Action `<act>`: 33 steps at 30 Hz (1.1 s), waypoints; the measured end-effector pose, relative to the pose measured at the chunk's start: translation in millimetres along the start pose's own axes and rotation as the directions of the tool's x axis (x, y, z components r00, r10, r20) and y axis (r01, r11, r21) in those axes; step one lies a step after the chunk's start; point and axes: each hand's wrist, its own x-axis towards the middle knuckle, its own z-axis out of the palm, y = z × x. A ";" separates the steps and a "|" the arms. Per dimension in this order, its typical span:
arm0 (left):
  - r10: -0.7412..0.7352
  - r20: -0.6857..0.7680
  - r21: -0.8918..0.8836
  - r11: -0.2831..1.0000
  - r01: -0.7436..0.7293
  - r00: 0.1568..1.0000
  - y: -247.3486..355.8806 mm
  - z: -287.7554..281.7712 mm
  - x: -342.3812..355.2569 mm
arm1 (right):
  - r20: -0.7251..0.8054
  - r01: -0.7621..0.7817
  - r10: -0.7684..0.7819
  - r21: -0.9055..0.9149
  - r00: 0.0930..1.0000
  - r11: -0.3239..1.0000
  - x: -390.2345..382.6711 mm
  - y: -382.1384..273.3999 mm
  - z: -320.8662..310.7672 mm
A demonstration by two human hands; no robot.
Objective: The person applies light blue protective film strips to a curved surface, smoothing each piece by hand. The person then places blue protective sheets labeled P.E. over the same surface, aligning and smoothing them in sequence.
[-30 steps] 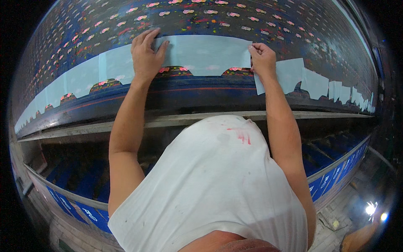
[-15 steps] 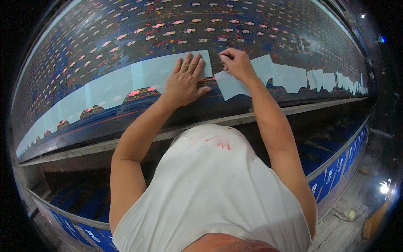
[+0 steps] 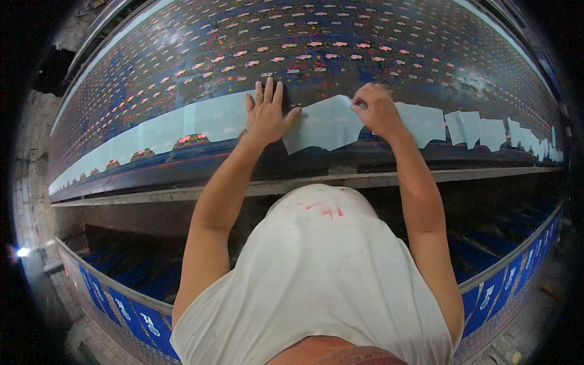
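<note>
Overhead, left hand point(image 3: 267, 115) lies flat beside pale paper sheet point(image 3: 325, 125); right hand point(image 3: 374, 109) grip pinches its top edge.

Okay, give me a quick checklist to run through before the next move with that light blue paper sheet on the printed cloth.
1. Left hand flat on the printed cloth, at the sheet's left edge: ok.
2. Right hand pinching the light blue paper sheet at its upper right corner: ok.
3. Sheet lying flat, with no visible folds: ok.
4. Sheet lined up with the row of sheets on the left: not ok, it sits slightly lower and tilted.
5. Sheet stuck to the cloth underneath: cannot tell.
</note>
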 end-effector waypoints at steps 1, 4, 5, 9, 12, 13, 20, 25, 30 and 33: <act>-0.018 -0.028 -0.088 0.996 0.015 0.999 6.7 2.5 -1.9 | 0.020 0.031 -0.035 0.188 0.999 0.982 -4.5 -9.8 -2.9; 0.075 -0.103 -0.293 0.951 -0.102 0.992 26.8 -6.5 -19.8 | 0.278 -0.087 -0.109 0.608 0.955 0.789 -39.4 -42.9 -24.5; 0.123 -0.131 -0.348 0.923 -0.162 0.984 33.9 -13.8 -31.9 | 0.330 -0.105 -0.138 0.621 0.934 0.777 -52.6 -44.6 -33.6; -0.024 0.053 -0.598 0.800 0.051 0.998 37.4 -30.9 -83.9 | 0.402 -0.131 -0.211 0.673 0.891 0.728 -85.7 -18.9 -54.6; -0.287 0.110 -0.793 0.552 0.258 0.952 30.7 -42.6 -109.3 | 0.374 -0.168 -0.089 0.601 0.923 0.781 -85.0 -15.4 -66.2; -0.347 0.112 -0.852 0.448 0.269 0.931 28.8 -50.0 -111.4 | 0.337 -0.153 -0.057 0.564 0.940 0.811 -81.4 -7.0 -61.3; -0.582 -0.025 -0.799 0.500 0.334 0.813 -9.1 -56.0 -59.9 | 0.148 -0.184 0.121 0.565 0.982 0.805 -19.1 30.1 8.5; -0.361 -0.356 -0.382 0.898 0.218 0.862 -57.5 -2.2 -9.3 | 0.102 -0.352 0.363 0.581 0.926 0.734 16.6 48.1 36.6; -0.250 -0.380 -0.350 0.930 0.112 0.890 -66.4 6.6 4.8 | 0.097 -0.392 0.425 0.608 0.900 0.691 18.8 51.3 43.3; -0.199 -0.436 -0.332 0.942 0.048 0.878 -66.6 9.4 6.1 | 0.155 -0.471 0.494 0.629 0.856 0.619 19.1 45.4 35.4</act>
